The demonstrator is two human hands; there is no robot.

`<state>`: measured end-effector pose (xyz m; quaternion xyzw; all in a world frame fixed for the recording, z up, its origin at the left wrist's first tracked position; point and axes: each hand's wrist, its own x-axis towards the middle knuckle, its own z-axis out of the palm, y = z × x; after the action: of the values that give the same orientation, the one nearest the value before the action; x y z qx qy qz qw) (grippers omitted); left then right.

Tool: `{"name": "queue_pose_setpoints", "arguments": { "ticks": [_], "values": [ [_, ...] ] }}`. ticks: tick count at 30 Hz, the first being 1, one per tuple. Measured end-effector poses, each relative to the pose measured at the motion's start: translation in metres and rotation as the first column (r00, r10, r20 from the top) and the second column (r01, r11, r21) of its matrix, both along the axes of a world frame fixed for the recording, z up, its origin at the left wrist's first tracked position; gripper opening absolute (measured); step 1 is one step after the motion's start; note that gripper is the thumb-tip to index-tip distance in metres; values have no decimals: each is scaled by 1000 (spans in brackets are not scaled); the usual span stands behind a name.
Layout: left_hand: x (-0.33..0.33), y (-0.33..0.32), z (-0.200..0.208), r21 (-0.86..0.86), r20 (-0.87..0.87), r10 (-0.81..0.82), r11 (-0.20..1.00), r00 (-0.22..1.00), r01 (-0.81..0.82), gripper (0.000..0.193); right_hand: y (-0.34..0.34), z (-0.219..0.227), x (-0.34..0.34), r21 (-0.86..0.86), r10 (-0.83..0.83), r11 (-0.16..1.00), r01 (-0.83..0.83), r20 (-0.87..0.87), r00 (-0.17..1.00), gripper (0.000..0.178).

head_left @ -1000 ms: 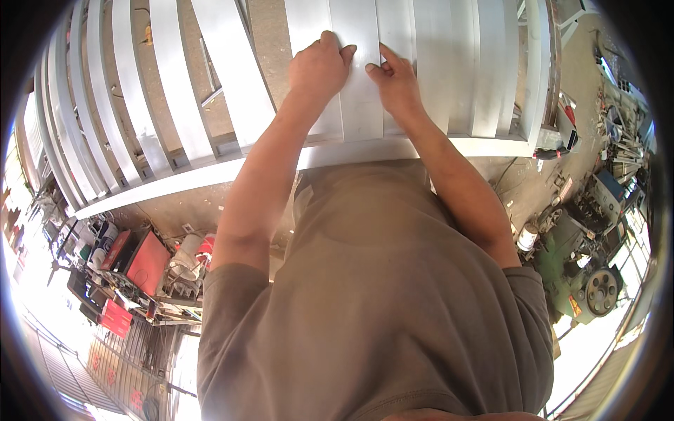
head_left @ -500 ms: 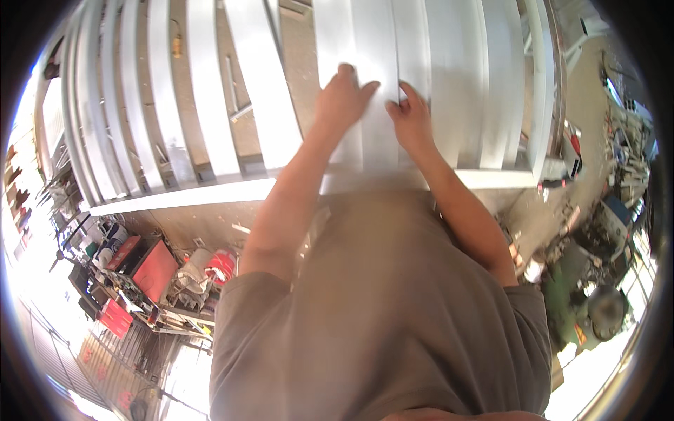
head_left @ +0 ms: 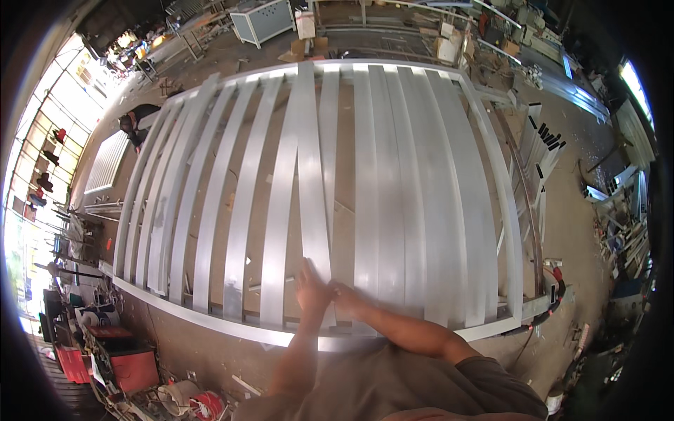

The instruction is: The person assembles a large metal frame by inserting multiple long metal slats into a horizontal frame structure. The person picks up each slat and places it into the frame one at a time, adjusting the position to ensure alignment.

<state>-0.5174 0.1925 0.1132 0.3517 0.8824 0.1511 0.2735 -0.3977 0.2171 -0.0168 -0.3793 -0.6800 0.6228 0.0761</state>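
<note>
Right now, both your hands are together over the near end of a slanted silver slat. Your left hand (head_left: 314, 293) lies against that slanted slat (head_left: 309, 175), its thumb pointing away from you, but you can't be sure here whether its fingers are gripping. Your right hand (head_left: 345, 298) is just beside it, at the slat's right edge, and is too blurred to tell if it is closed or touching the metal.

From your hands the slat runs away from you, leaning a little left at its far end. Under and around it is a large silver frame (head_left: 210, 322), its near rail on your side of the hands. Left of your hands are spaced slats (head_left: 247, 203); to their right, closely set slats (head_left: 414, 210). Well beyond your hands is a grey cabinet (head_left: 265, 27); left and nearer you, a red box (head_left: 135, 370).
</note>
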Motion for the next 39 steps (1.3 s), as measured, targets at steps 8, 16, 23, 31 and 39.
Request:
{"name": "queue_pose_setpoints", "arguments": {
  "ticks": [8, 16, 23, 31, 39],
  "values": [
    [-5, -2, 39, 259, 403, 190, 915, 895, -310, 105, 2, 110, 8, -383, -341, 857, 344, 77, 937, 45],
    [42, 20, 65, 189, 636, 221, 884, 740, -427, 47, 7, 121, 31, -132, -605, 781, 610, 79, 792, 52],
    [65, 8, 43, 258, 535, 139, 912, 834, -318, 55, -16, 126, 54, 78, -662, 749, 658, 111, 741, 56],
    [51, -13, 3, 168, 588, 108, 953, 802, -252, 62, -47, 99, 43, 103, -727, 685, 722, 166, 666, 53],
    [44, -24, -28, 227, 547, 79, 944, 833, -238, 60, -62, 79, 41, 174, -739, 674, 718, 144, 659, 50]
  ]
}}
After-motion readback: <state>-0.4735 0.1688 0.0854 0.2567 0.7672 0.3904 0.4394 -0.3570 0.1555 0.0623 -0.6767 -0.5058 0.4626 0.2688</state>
